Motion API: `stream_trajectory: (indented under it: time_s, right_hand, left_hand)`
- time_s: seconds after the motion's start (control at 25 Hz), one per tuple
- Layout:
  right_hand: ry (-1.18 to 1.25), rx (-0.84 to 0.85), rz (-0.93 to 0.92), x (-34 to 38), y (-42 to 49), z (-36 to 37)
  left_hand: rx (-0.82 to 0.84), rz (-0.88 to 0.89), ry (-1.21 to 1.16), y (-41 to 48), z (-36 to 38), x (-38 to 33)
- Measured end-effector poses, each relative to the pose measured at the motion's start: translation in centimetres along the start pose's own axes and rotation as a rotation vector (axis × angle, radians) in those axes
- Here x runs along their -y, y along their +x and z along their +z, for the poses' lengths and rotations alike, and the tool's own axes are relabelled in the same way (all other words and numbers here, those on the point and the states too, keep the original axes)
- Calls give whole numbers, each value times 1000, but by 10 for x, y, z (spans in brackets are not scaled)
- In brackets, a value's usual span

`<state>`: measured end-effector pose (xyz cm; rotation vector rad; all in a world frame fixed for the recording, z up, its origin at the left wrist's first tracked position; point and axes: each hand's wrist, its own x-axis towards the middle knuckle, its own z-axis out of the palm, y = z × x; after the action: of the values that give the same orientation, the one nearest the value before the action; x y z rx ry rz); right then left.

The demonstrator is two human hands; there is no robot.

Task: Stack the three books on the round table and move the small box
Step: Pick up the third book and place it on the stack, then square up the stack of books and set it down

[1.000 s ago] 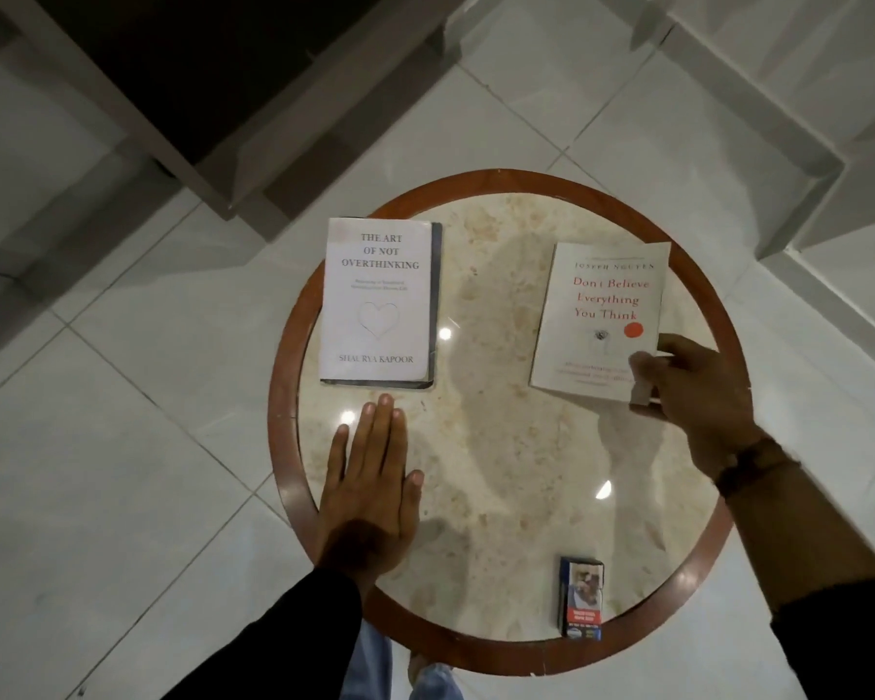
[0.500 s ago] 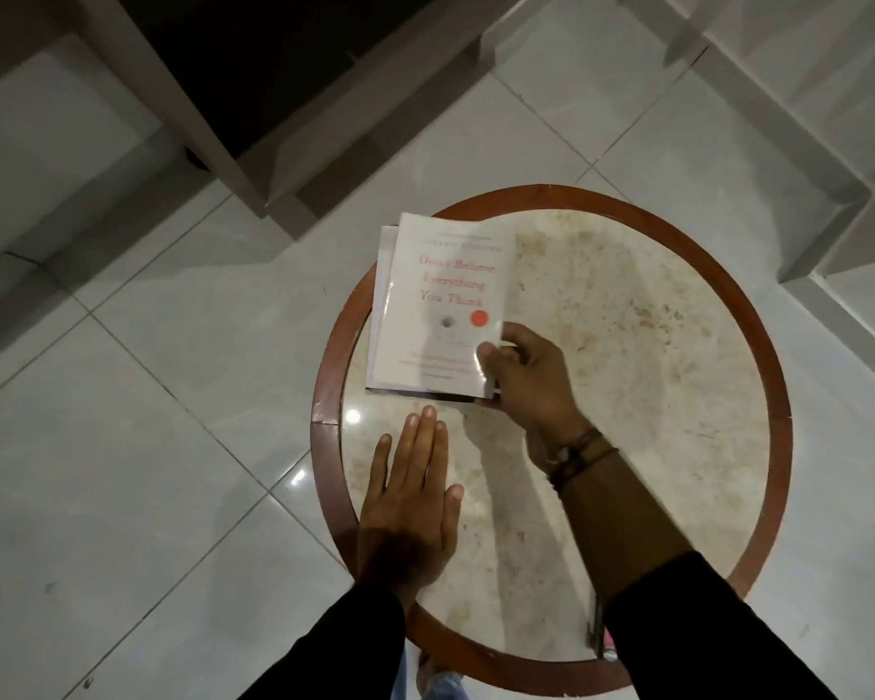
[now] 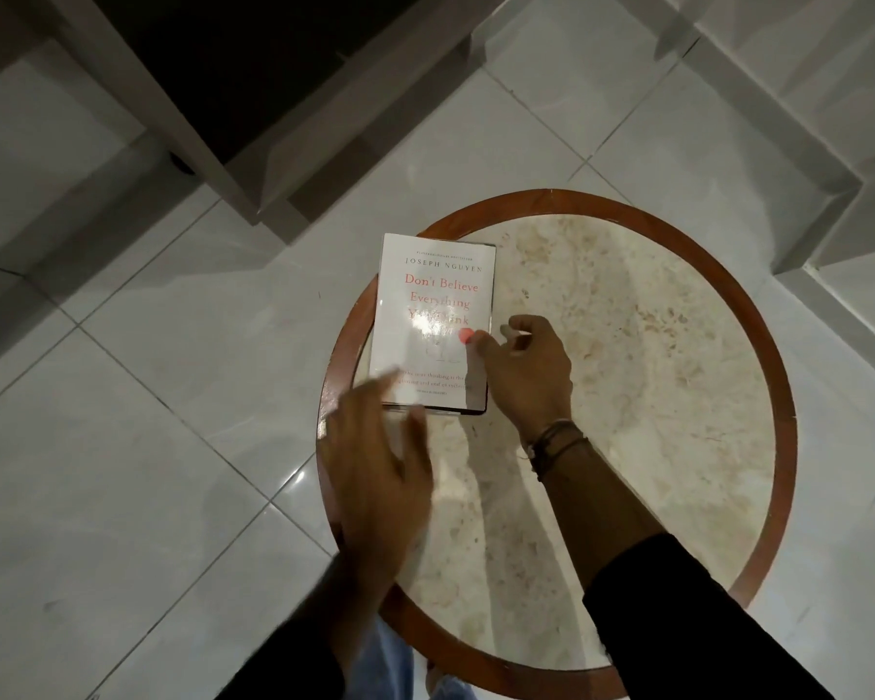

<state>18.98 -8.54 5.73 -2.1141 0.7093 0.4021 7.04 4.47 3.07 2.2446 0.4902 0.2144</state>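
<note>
Glossy white floor tiles (image 3: 122, 447) surround the round marble-topped desk with a reddish-brown wooden rim (image 3: 758, 315), and a pale cabinet with a dark recess (image 3: 253, 68) stands beyond it at the upper left. On the desk's left side I see the white paperback with red title lettering (image 3: 433, 295) lying flat on top of another book (image 3: 458, 410), of which only a dark edge shows along the near side; its near left corner overhangs the rim. My right hand (image 3: 524, 366) rests just beside the top book's right edge, fingers loosely curled and the thumb tip touching the cover, gripping nothing. My left hand (image 3: 375, 467) is blurred, spread open with fingers apart, held over the book's near left corner and hiding it. A dark bracelet (image 3: 551, 442) circles the right wrist. I cannot see the small box.
</note>
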Motion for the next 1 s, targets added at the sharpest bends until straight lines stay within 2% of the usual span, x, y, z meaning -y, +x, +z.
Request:
stream_trajectory:
  time_s: [0.08, 0.2, 0.24, 0.36, 0.48, 0.68, 0.84, 1.0]
  right_hand:
    - [-87, 45, 4, 9, 8, 6]
    - [-261, 63, -14, 17, 6, 24]
    - [-282, 41, -8, 18, 4, 28]
    - [-273, 11, 14, 18, 2, 32]
    - [-245, 10, -41, 13, 2, 27]
    - [268, 196, -146, -2, -11, 10]
    - [272, 181, -190, -3, -17, -1]
    - [475, 184, -425, -12, -25, -21]
  left_hand:
    - [28, -291, 101, 62, -2, -17]
    - [337, -515, 280, 115, 13, -38]
    - [375, -520, 272, 116, 20, -41]
    - [340, -504, 194, 112, 26, -40]
    - [343, -492, 81, 118, 18, -33]
    - [339, -439, -308, 101, -2, -30]
    - [420, -357, -423, 95, -19, -31]
    - [396, -124, -621, 85, -34, -22]
